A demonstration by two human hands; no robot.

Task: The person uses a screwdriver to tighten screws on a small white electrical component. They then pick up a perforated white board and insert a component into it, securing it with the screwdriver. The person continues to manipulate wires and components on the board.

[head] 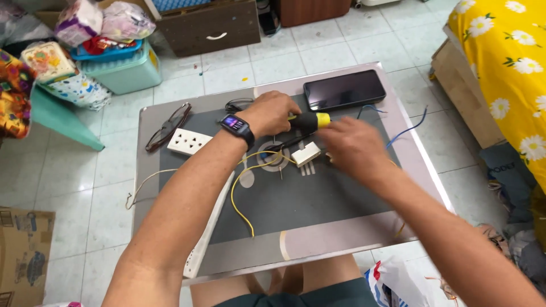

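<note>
My left hand (272,112), with a smartwatch on the wrist, grips the black and yellow handle of a screwdriver (310,120) whose shaft slants down to the left over the low table (318,239). My right hand (352,146) is blurred and hovers just right of a small white plastic electrical part (306,154); what it holds is hidden. A yellow wire (239,193) loops beneath the hands. A blue wire (406,129) runs off to the right.
A white socket plate (189,141) and eyeglasses (168,126) lie at the table's left. A dark phone (344,90) rests at the far edge. A long white strip (207,230) hangs near the front. Boxes, bags and a flowered yellow cloth (506,68) surround the table.
</note>
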